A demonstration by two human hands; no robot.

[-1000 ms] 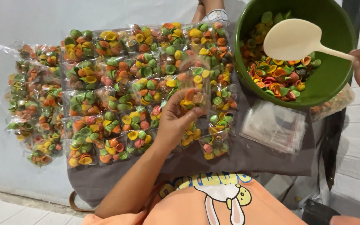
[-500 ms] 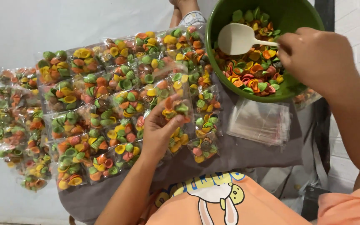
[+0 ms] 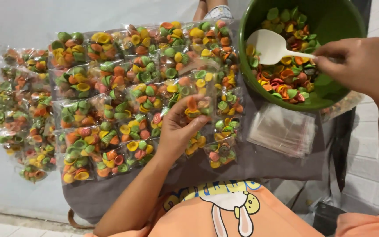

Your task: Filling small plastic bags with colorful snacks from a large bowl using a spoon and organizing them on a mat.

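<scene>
My left hand (image 3: 177,130) holds a small clear bag (image 3: 195,93) partly filled with orange, green and yellow shell-shaped snacks, just above the rows of filled bags (image 3: 110,101) on the grey cloth (image 3: 259,164). My right hand (image 3: 361,66) grips the handle of a cream plastic spoon (image 3: 272,46). The spoon's bowl rests over the coloured snacks inside the green bowl (image 3: 330,19) at the upper right.
A stack of empty clear bags (image 3: 283,130) lies below the bowl. More filled bags (image 3: 20,109) spread to the left on the pale floor. Another person's limb with a patterned band (image 3: 213,8) shows at the top edge. My orange shirt (image 3: 224,213) fills the bottom.
My right hand has moved in from the right edge and closed over the spoon handle. My left hand lifted its bag slightly as the view shifted.
</scene>
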